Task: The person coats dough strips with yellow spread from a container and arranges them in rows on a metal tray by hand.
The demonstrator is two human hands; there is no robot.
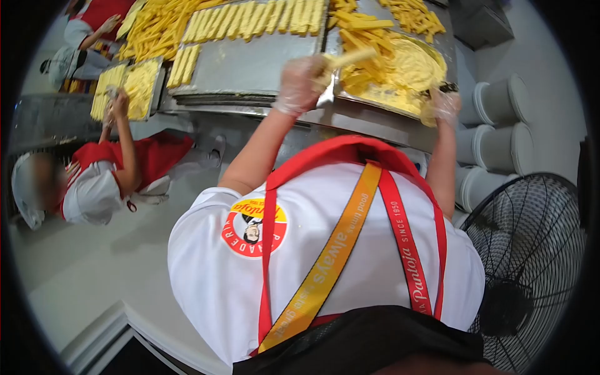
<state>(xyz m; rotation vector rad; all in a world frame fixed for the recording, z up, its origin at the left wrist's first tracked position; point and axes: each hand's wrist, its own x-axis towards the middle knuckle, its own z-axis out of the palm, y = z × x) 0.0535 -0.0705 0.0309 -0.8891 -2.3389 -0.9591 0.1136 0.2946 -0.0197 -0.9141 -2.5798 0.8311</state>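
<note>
My left hand (303,84), in a clear plastic glove, is closed round one end of a pale yellow cream-coated stick (354,58), held above the gap between two trays. My right hand (444,105), also gloved, is closed at the right front corner of the cream tray, by something dark that I cannot make out. A broad mound of yellow cream (415,65) lies in that tray, with uncoated yellow sticks (359,78) to its left. On the metal tray (244,69) further left, coated sticks (256,19) stand in a row along the back.
A co-worker (106,172) in a red apron handles another tray (154,94) at left. More people stand at the far left. Loose sticks (156,28) are heaped at the back. White buckets (500,100) and a black fan (525,250) stand on my right.
</note>
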